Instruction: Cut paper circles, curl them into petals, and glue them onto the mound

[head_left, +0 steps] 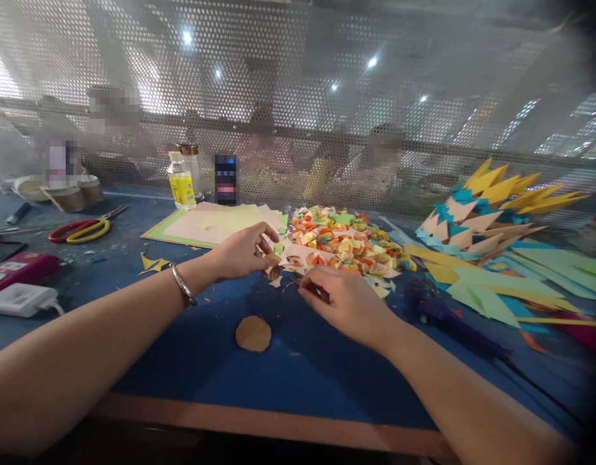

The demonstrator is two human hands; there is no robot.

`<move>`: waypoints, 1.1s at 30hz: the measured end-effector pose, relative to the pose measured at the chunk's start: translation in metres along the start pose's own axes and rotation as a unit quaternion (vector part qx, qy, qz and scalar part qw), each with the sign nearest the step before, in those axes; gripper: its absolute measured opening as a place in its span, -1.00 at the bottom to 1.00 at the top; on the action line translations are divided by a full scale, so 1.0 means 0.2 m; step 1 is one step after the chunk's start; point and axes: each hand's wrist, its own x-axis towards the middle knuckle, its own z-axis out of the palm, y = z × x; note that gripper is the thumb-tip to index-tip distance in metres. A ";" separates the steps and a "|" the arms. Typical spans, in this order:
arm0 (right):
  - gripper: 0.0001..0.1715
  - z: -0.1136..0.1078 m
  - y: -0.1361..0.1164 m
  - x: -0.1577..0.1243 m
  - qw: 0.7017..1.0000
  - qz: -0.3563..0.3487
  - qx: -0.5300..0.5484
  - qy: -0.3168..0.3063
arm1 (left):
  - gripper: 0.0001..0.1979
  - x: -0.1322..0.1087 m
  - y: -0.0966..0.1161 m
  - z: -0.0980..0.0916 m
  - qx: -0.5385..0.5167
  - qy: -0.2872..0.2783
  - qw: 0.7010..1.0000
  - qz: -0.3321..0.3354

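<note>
Over the front edge of a heap of small cut paper pieces point(336, 239), my left hand point(249, 250) is closed, its fingertips together beside pale green and tan scraps. Whether one of those scraps is in its grip is unclear. My right hand point(341, 298) is low over the blue table, its fingers curled and pressed together; their tips hide whatever they hold. Both hands are a short way apart. Nearer to me, a round tan cardboard disc point(254, 334) lies flat on the table.
Beyond my left hand are stacked paper sheets point(205, 225), a bottle point(182, 187) and an upright phone point(225, 179). Scissors point(79, 230) and a white charger point(21, 300) lie left. At right are a glue gun point(460, 326), paper strips point(496, 290) and a spiky folded-paper piece point(472, 219). A perforated screen point(278, 84) stands behind.
</note>
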 end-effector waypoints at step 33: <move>-0.85 0.01 -0.03 -0.01 0.982 0.017 0.086 0.165 | -0.66 -0.05 0.05 0.19 -0.188 -0.007 0.980 0.057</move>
